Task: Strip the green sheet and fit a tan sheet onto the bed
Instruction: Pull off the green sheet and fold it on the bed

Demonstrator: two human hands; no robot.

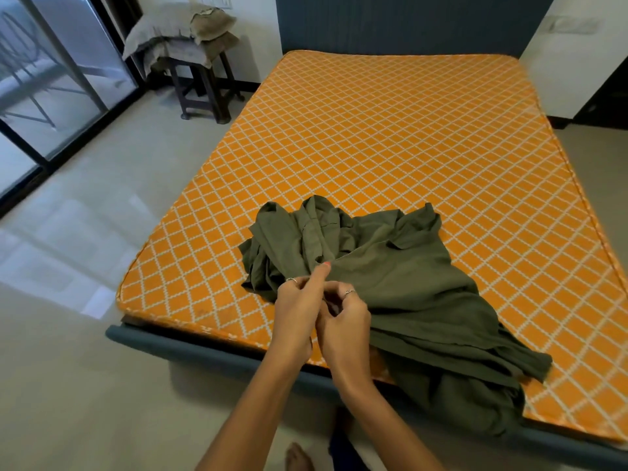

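Note:
The green sheet (401,280) lies bunched in a heap on the near end of the bare orange diamond-patterned mattress (390,137), part of it hanging over the foot edge. My left hand (299,300) and my right hand (343,317) are close together at the heap's near left edge, both pinching the green fabric. A folded tan sheet (212,23) rests on a pillow on the stool at the far left.
A dark wooden stool (204,86) with a grey pillow (163,32) stands beside the bed's far left corner. Glass sliding doors (51,79) run along the left. The dark headboard (407,22) is at the far end. My bare foot (299,457) is on the floor.

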